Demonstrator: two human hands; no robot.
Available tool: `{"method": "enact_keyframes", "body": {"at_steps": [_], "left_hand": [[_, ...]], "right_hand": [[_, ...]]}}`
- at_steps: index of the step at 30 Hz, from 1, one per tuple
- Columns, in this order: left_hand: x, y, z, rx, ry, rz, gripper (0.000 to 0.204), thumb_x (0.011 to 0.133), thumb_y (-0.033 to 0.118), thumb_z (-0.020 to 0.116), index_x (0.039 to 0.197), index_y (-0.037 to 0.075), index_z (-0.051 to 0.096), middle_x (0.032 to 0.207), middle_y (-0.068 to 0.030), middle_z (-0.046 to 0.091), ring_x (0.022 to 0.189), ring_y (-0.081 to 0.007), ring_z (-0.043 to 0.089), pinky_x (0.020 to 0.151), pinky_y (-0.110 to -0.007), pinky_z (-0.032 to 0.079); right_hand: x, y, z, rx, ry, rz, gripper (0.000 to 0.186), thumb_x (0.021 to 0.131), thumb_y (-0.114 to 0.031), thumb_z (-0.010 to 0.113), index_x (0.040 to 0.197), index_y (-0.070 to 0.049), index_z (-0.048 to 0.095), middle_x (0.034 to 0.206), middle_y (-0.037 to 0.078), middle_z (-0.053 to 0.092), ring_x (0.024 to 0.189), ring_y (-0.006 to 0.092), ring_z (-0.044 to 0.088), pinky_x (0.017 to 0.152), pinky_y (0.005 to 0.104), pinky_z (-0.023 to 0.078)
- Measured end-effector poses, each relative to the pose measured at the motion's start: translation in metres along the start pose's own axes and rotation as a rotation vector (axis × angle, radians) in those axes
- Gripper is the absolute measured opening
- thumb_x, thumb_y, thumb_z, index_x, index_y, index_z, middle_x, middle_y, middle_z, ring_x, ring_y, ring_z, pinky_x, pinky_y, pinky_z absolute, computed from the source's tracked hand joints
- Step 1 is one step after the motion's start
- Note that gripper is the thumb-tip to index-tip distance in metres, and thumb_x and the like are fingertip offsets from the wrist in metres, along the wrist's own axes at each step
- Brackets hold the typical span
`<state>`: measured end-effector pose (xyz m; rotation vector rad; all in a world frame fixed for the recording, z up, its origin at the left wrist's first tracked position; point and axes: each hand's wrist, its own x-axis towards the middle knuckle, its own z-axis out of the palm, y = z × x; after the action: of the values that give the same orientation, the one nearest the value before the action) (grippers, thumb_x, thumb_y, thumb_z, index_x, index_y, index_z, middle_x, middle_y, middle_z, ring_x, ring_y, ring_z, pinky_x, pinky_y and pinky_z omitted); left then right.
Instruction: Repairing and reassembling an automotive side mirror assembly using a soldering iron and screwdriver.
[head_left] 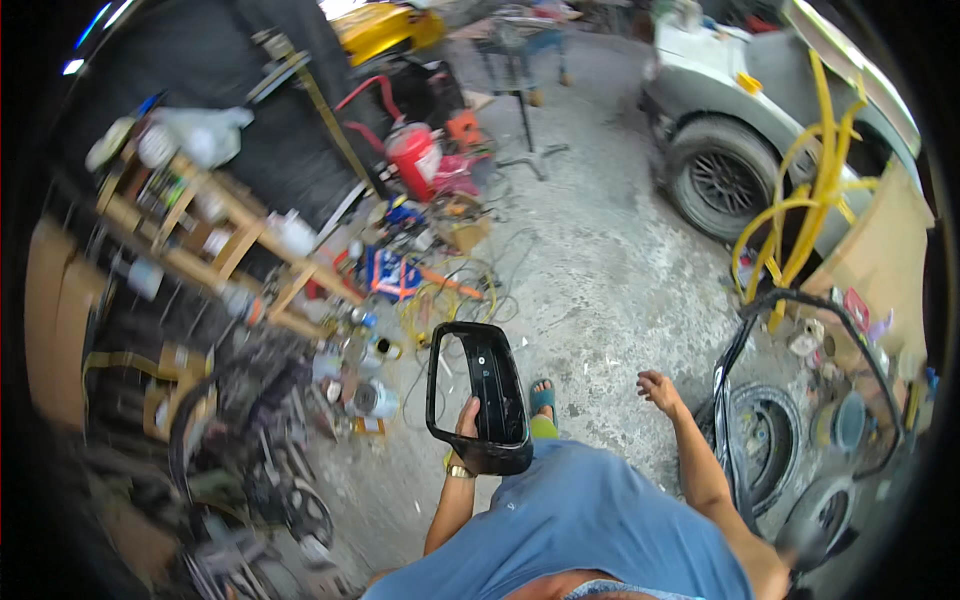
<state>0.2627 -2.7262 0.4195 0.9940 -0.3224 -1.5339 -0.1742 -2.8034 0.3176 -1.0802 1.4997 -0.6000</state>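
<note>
A black side-mirror housing (pixel 505 455), hollow and without glass, is held upright in front of my body. My left hand (pixel 468 420) grips its lower left side; the thumb shows inside the opening, while the other fingers are hidden behind the shell. Out to the right, away from the housing, hangs my right hand (pixel 658 391) with nothing in it. Its fingers are loosely bent and apart.
Bottles and cans (pixel 372 398) crowd the floor left of the housing, below a wooden rack (pixel 235 252). Yellow cables (pixel 440 305) lie ahead near a red tank (pixel 413 160). Rightward are loose tyres (pixel 790 440), a black frame (pixel 858 325), yellow strips (pixel 822 190) and a car (pixel 690 85).
</note>
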Motion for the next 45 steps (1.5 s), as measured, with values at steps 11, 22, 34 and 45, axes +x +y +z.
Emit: {"method": "enact_keyframes", "body": {"at_steps": [11, 22, 34, 45], "left_hand": [[0.421, 0.092, 0.242, 0.273, -0.323, -0.181, 0.044, 0.097, 0.034, 0.050, 0.124, 0.000, 0.055, 0.111, -0.0054, 0.064, 0.098, -0.0131, 0.061, 0.088, -0.028, 0.048], [0.721, 0.083, 0.505, 0.270, -0.497, -0.278, 0.040, 0.099, 0.026, 0.042, 0.127, -0.001, 0.052, 0.121, -0.0125, 0.059, 0.105, -0.0187, 0.059, 0.094, -0.034, 0.047], [1.109, 0.099, 0.801, 0.045, -0.690, -0.384, 0.038, 0.095, 0.031, 0.052, 0.123, 0.006, 0.058, 0.110, -0.0042, 0.066, 0.099, -0.0132, 0.062, 0.086, -0.028, 0.050], [1.454, 0.126, 1.049, -0.171, -0.784, -0.481, 0.043, 0.095, 0.037, 0.053, 0.126, 0.006, 0.057, 0.114, -0.0076, 0.066, 0.100, -0.0201, 0.064, 0.088, -0.035, 0.052]], "right_hand": [[0.057, 0.193, -0.054, 0.648, 0.208, 0.943, 0.031, 0.088, -0.025, 0.057, 0.106, 0.000, 0.058, 0.096, 0.024, 0.065, 0.074, 0.0362, 0.066, 0.057, 0.0478, 0.053], [0.504, -0.070, -0.250, 0.460, 0.324, 0.467, 0.026, 0.088, -0.028, 0.056, 0.092, -0.003, 0.063, 0.075, 0.010, 0.064, 0.063, 0.0229, 0.063, 0.052, 0.0345, 0.049], [0.845, -0.296, -0.453, 0.463, 0.284, 0.016, 0.054, 0.087, -0.039, 0.063, 0.121, 0.002, 0.058, 0.107, 0.011, 0.066, 0.087, 0.0207, 0.066, 0.070, 0.0333, 0.054], [1.000, -0.530, -0.468, 0.253, 0.404, 0.256, 0.042, 0.095, -0.022, 0.058, 0.126, 0.005, 0.054, 0.110, 0.016, 0.065, 0.100, 0.0243, 0.064, 0.083, 0.0349, 0.051]]}}
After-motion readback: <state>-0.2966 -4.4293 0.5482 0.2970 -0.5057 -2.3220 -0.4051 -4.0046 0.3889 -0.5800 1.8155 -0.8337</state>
